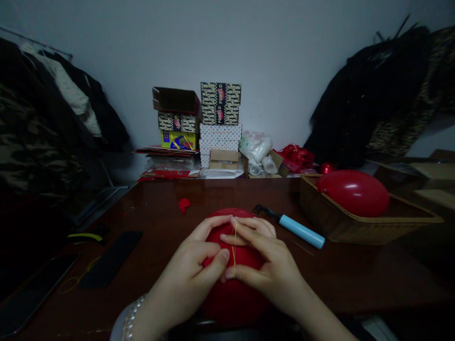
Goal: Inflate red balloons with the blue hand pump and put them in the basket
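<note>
A large inflated red balloon sits at the table's near edge, under both hands. My left hand is closed at the balloon's upper side, thumb against curled fingers. Its forefinger reaches forward to the tip of my right hand's fingers. What lies between the left thumb and fingers is mostly hidden, though the balloon's red surface shows around them. A thin yellow rubber band is stretched between the thumb and fingers of my right hand, across the balloon's top.
A blue-handled hand tool lies right of the hands, beside a wicker basket holding another red balloon. A small deflated red balloon lies ahead. At left are phones, loose rubber bands and yellow-handled pliers. Boxes stand behind.
</note>
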`<state>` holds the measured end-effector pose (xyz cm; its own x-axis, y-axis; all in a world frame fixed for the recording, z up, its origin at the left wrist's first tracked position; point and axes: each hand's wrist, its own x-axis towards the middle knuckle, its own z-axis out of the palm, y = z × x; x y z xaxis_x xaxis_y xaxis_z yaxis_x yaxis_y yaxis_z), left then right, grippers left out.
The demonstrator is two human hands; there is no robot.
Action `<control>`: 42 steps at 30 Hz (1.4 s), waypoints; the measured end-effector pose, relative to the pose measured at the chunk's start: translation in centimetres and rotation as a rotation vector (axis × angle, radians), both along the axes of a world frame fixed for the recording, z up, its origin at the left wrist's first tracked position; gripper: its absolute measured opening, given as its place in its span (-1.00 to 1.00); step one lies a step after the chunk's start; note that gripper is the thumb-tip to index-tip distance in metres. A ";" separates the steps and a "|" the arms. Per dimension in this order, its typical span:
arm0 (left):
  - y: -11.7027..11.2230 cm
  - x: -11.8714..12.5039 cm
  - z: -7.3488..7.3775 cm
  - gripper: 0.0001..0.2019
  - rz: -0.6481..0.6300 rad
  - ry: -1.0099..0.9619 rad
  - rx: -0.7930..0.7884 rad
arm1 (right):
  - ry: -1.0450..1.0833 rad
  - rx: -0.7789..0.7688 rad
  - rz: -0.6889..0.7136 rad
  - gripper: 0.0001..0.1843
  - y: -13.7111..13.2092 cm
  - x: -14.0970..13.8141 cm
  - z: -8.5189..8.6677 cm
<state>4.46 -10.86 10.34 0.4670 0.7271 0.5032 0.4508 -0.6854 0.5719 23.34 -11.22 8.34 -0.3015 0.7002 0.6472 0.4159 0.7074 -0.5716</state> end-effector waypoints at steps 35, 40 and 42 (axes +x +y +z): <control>1.1 -1.3 0.6 -0.75 -0.010 0.147 0.360 | -0.139 -0.005 0.083 -0.85 -0.1 0.2 0.8; 0.2 -1.3 0.9 -0.82 -0.019 0.178 0.312 | -0.167 -0.008 0.138 -0.88 -0.2 0.2 1.0; -0.2 -1.2 1.1 -0.82 -0.052 0.181 0.243 | -0.183 -0.007 0.165 -0.86 -0.1 0.2 1.1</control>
